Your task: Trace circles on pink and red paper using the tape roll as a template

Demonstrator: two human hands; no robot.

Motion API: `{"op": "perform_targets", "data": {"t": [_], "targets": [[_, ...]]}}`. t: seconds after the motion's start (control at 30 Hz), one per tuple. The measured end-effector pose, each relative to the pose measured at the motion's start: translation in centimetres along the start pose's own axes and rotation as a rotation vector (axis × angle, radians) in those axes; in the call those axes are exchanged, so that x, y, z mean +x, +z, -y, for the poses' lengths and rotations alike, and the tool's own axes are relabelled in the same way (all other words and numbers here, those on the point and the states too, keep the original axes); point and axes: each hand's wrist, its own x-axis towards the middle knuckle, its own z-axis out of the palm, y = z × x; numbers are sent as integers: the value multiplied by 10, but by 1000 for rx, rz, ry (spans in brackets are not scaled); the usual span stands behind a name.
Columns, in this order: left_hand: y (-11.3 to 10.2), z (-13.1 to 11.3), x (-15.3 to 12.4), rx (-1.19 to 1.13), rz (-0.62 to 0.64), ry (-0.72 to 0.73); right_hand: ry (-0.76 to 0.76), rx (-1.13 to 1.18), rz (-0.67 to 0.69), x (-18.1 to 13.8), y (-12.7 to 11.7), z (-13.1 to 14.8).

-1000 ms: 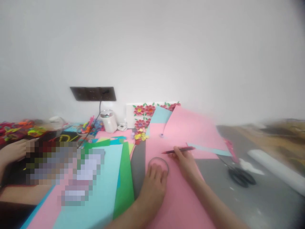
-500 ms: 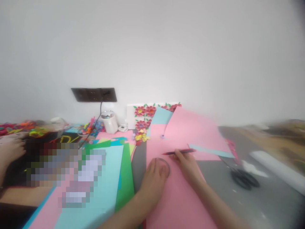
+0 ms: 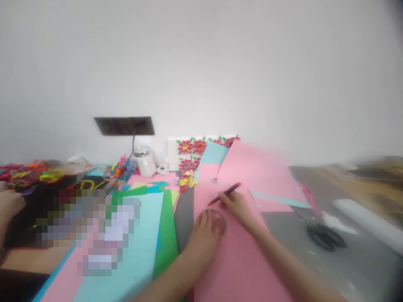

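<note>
My left hand [image 3: 206,233] lies on a thin round ring [image 3: 224,222], its fingers bent over the rim and holding it down on a sheet of pink paper [image 3: 242,268]. What the ring belongs to is partly hidden under the fingers. A dark pencil or pen with a red end [image 3: 232,188] is pinched in my right hand [image 3: 234,205]. Its tip points down and left, close above the far edge of the ring; whether it touches the paper I cannot tell.
Coloured sheets [image 3: 126,251] lie to the left, near another person's hand [image 3: 11,203]. Behind are a white canister [image 3: 146,162], a board with paper flowers [image 3: 174,153] and a raised pink sheet [image 3: 258,172]. Black-handled scissors [image 3: 325,237] and a white roll [image 3: 368,222] lie right.
My right hand has moved left, and the pencil has tilted more steeply, its tip coming nearer the ring. The left hand stays on the ring.
</note>
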Motion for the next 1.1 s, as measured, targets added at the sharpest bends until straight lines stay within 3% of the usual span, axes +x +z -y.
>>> {"op": "perform_targets", "data": {"t": [0.57, 0.87, 1.1], "targets": [[-4, -1, -1, -33, -19, 1, -36, -150, 87, 13, 15, 4], [-18, -1, 3, -31, 63, -10, -9, -243, 44, 12, -7, -6], [-39, -2, 4, -85, 27, -37, -18, -259, 20, 3, -29, -21]]}}
